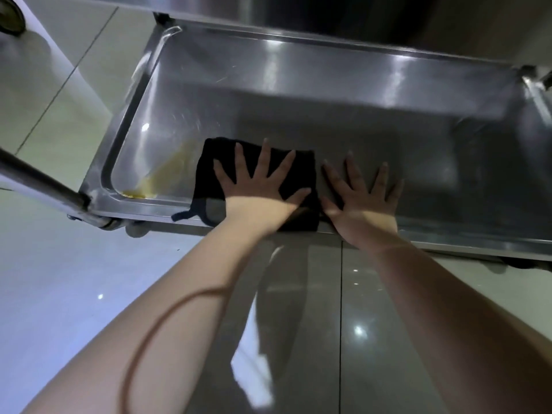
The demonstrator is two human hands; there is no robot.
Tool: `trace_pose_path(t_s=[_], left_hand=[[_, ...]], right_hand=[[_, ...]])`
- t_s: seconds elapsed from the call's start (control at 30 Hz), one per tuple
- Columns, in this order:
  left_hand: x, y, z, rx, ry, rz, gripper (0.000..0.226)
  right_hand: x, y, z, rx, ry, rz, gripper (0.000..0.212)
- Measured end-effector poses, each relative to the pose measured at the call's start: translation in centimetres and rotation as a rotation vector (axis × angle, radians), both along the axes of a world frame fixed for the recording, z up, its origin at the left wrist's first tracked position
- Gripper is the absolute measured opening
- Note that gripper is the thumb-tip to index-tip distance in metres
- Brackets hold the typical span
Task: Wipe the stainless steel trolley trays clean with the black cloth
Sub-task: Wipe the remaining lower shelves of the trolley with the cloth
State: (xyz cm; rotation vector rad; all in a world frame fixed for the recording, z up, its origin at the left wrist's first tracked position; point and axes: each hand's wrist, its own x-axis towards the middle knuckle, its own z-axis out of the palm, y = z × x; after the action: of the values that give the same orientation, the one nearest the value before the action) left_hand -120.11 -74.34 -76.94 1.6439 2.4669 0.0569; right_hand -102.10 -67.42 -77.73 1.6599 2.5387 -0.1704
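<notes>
The left hand lies flat with its fingers spread wide, pressing down on the black cloth. The right hand lies just beside it, also flat with fingers fanned out, palm on bare steel and holding nothing; its thumb reaches the cloth's near edge. The cloth sits under the left palm on the floor of the trolley tray, its near part draped over the rim by the wrists, and a small loop hangs over the rim to the left of the left wrist. Further left of the left hand, a yellowish smear runs into the tray's near corner. Beyond that corner a steel bar juts out leftward. Past the fingertips an upper tray overhangs. Glossy floor tiles show beneath both forearms.
</notes>
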Motion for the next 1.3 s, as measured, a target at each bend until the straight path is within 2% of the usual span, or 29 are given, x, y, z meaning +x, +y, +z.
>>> trace_pose_path(t_s=[0.23, 0.4, 0.6, 0.7, 0.77, 0.87, 1.03, 1.17, 1.3], left_hand=[[-2.9, 8.4, 1.4, -0.026, -0.031, -0.015, 0.075], [-2.8, 0.8, 0.3, -0.041, 0.008, -0.102, 0.075], [-7.4, -4.3, 1.1, -0.113, 0.019, 0.028, 0.074], [-7.0, -4.2, 1.2, -0.099, 0.03, 0.018, 0.072], [-6.7, -4.3, 1.2, -0.079, 0.023, 0.012, 0.071], [-7.1, -5.3, 1.2, -0.065, 0.001, 0.01, 0.07], [-9.2, -8.5, 0.4, -0.031, -0.032, 0.101, 0.074], [-12.0, -6.6, 0.0, -0.079, -0.008, 0.119, 0.074], [-15.7, -2.7, -0.3, 0.036, 0.001, 0.073, 0.073]], right_hand=[[-0.5, 1.3, 0.2, -0.031, -0.026, -0.043, 0.066], [-0.6, 0.9, 0.1, -0.046, -0.029, -0.042, 0.064], [-0.7, 0.5, 0.8, -0.066, -0.01, -0.066, 0.064], [-3.8, -0.5, 1.3, -0.044, 0.126, -0.148, 0.058], [-7.5, -2.0, 1.4, -0.041, 0.227, -0.065, 0.049], [-10.9, -3.6, 0.7, -0.032, 0.143, 0.039, 0.051], [-10.4, -3.7, -0.2, -0.031, 0.033, 0.039, 0.052], [-10.4, -3.8, -0.4, -0.028, 0.019, 0.079, 0.051], [-10.4, -3.7, -0.5, -0.001, -0.012, 0.066, 0.051]])
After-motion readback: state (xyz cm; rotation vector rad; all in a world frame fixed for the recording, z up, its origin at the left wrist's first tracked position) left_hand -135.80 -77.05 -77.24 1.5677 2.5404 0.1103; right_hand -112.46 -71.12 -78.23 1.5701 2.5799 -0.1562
